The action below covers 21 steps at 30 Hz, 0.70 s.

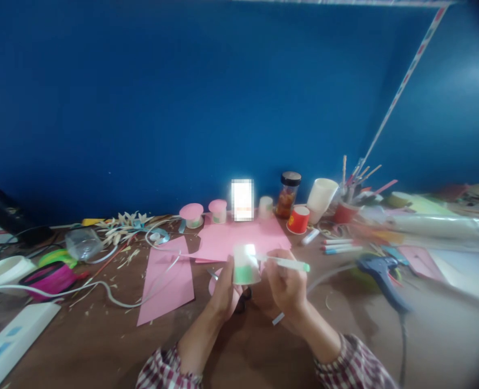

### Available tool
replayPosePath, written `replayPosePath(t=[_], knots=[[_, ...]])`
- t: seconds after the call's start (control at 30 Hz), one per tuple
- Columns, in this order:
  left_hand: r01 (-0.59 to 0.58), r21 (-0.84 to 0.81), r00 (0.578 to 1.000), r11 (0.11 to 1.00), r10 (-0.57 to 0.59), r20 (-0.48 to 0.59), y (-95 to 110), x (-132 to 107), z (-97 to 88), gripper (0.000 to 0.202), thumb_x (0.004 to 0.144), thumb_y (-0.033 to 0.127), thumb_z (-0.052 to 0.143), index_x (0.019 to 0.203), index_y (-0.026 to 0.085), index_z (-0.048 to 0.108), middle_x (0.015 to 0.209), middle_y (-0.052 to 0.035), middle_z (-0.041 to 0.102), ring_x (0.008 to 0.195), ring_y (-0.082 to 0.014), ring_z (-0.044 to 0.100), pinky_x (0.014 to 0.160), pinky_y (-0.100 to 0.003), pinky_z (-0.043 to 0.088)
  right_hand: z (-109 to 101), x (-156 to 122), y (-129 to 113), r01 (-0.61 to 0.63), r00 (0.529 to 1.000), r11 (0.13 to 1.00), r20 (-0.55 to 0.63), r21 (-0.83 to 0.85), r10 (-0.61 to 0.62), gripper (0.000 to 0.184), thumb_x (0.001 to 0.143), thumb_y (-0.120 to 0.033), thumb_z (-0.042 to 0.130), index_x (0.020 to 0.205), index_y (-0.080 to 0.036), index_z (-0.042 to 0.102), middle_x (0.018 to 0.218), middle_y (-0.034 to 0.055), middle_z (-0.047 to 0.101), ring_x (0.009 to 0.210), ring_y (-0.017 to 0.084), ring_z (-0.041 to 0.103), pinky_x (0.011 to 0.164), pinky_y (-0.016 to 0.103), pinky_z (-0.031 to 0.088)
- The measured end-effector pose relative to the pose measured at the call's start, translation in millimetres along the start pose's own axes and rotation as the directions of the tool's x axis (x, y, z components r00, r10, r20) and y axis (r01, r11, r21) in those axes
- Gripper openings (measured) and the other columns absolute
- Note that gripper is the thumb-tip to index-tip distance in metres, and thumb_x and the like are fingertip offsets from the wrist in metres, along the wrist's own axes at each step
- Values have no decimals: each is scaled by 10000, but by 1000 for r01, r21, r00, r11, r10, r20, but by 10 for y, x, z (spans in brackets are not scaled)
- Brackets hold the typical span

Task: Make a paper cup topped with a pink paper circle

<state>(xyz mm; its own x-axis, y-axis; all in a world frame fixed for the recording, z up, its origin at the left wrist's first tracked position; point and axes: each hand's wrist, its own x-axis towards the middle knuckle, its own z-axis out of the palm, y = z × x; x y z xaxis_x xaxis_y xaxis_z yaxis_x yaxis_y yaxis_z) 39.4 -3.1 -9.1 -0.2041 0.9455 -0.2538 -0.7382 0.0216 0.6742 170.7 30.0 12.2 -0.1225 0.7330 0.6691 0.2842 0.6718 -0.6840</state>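
My left hand [225,292] is wrapped round a small white paper cup [245,266] with a green patch on its lower side. In my right hand [285,281] is a white marker [290,263] with a green end, its other end close to the cup; whether it touches the cup is blurred. Below the cup, scissors [243,302] with dark handles lie partly hidden by my left hand, over a pink paper circle [214,283]. Pink sheets [239,237] spread behind both hands, and another pink sheet [168,275] lies to the left.
Two cups topped with pink discs [191,212] stand at the back, near a glaring bright screen [242,200]. Right are a lidded jar [288,194], a red cup [298,220] and a blue glue gun [383,275]. A white cable [113,300] and power strip [18,343] lie left.
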Motion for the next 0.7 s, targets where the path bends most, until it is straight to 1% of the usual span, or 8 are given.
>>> replayPosePath(t=[0.13,0.27,0.47,0.7], knots=[[10,-2,1000,1000,-10,8,2,-2,3,489,771,489,698,1018,68,678,1049,-188,728,1143,-345,614,980,-438,486,-4,-4,-6,-13,1000,1000,14,6,13,116,920,-228,499,866,-187,593,598,-15,614,455,124,570,446,207,466],[0,-18,1000,1000,0,-22,-5,2,3,466,758,476,716,988,71,680,1044,-194,727,1141,-349,615,979,-440,485,-3,-10,6,-16,1000,1000,24,27,15,94,918,-217,506,882,-192,588,606,-15,623,467,127,584,455,207,468],[-2,-14,999,1000,2,38,-21,14,-26,475,776,483,696,1009,69,683,1062,-186,726,1146,-346,612,996,-447,472,-6,3,-4,4,1000,1000,7,19,-4,105,921,-216,496,870,-192,585,603,-16,619,460,128,583,453,210,468],[-9,-16,1000,1000,9,9,-13,3,-11,469,780,468,697,1011,60,680,1050,-189,728,1136,-345,619,992,-445,477,-15,8,-23,7,1000,1000,16,13,-7,104,920,-211,497,868,-189,584,602,-12,625,462,129,585,463,210,477]])
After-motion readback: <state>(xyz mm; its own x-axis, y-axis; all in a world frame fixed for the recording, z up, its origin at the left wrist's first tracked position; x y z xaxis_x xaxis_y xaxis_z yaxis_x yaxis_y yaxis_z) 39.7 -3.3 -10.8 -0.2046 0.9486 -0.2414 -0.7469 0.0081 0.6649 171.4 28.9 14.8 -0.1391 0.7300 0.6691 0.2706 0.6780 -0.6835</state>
